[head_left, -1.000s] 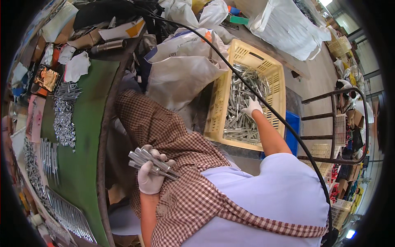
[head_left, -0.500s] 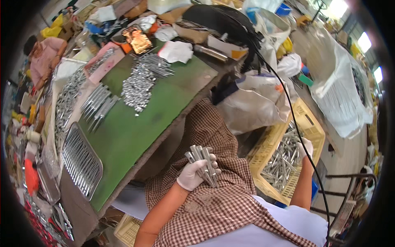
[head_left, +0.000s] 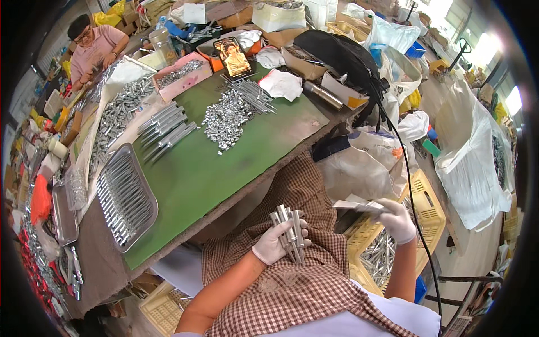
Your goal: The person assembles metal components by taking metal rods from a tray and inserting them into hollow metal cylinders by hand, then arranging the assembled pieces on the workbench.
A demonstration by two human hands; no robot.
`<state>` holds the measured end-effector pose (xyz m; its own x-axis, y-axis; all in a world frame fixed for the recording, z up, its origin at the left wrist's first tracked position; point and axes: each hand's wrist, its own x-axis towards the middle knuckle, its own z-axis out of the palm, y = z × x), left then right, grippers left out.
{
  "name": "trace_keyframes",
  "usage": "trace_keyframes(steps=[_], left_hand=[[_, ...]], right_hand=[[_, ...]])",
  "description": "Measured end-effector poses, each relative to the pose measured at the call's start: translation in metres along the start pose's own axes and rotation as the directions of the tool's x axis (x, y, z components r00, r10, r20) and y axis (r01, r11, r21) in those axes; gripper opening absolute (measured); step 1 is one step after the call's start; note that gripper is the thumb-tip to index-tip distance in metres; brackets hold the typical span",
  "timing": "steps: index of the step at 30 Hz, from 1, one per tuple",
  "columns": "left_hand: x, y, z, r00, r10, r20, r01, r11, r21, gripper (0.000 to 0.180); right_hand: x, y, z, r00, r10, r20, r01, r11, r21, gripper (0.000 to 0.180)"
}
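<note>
At far left a person (head_left: 104, 48) in pink sits behind a cluttered bench, whose green top (head_left: 224, 180) slants across the middle, worn at its dark edge. Pale floor (head_left: 455, 258) lies on the right, beneath bright windows (head_left: 485, 50).

On the bench, a metal tray (head_left: 150, 188) holds rows of rods; beside it lie thicker rods (head_left: 165, 126), then a heap (head_left: 224, 121) of small shiny parts touching thin pins (head_left: 252, 94). A lit phone (head_left: 233, 58) stands behind them, with a white cloth (head_left: 281, 84) and black bag (head_left: 337, 48) further right.

Off the bench, over the checked apron (head_left: 281, 295), the gloved left hand (head_left: 272, 244) has its fingers curled round a bundle of metal tubes (head_left: 289, 224). The gloved right hand (head_left: 397, 221) pinches a few blurred tubes pointing left; their number cannot be told. Behind and below it, a yellow crate (head_left: 432, 208) holds many more, partly hidden by the right arm. A black cable (head_left: 405, 163) hangs across the view of the crate. Right of that stands a white sack (head_left: 474, 157).
</note>
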<state>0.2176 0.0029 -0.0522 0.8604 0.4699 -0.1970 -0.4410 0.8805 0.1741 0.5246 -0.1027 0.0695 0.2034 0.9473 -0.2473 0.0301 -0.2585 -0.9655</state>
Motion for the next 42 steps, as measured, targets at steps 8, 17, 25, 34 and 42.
trace_keyframes(steps=[8, 17, 25, 34, 42], left_hand=[[-0.006, 0.001, 0.011, 0.99, -0.045, 0.132, -0.008, 0.928, 0.371, 0.075], [-0.012, 0.007, -0.001, 0.991, 0.13, 0.029, -0.133, 0.974, 0.185, 0.058], [-0.002, 0.004, -0.007, 0.991, 0.13, -0.021, -0.131, 0.99, -0.057, 0.047], [-0.005, 0.003, -0.006, 0.991, 0.125, -0.047, -0.127, 0.991, -0.042, 0.047], [-0.01, 0.002, 0.0, 0.99, 0.14, -0.019, -0.141, 0.99, -0.03, 0.046]], right_hand=[[0.087, -0.027, 0.133, 0.57, -0.257, 0.781, 0.617, 0.761, -0.2, 0.033], [0.058, 0.005, 0.068, 0.824, -0.47, -0.316, 0.31, 0.841, -0.444, 0.017], [-0.001, 0.223, -0.113, 0.537, -0.068, -0.841, -0.688, 0.542, -0.483, 0.036], [-0.017, 0.342, -0.106, 0.784, 0.338, -0.521, -0.411, 0.911, -0.027, 0.037], [-0.046, 0.244, -0.043, 0.821, 0.39, -0.418, -0.555, 0.719, -0.419, 0.053]])
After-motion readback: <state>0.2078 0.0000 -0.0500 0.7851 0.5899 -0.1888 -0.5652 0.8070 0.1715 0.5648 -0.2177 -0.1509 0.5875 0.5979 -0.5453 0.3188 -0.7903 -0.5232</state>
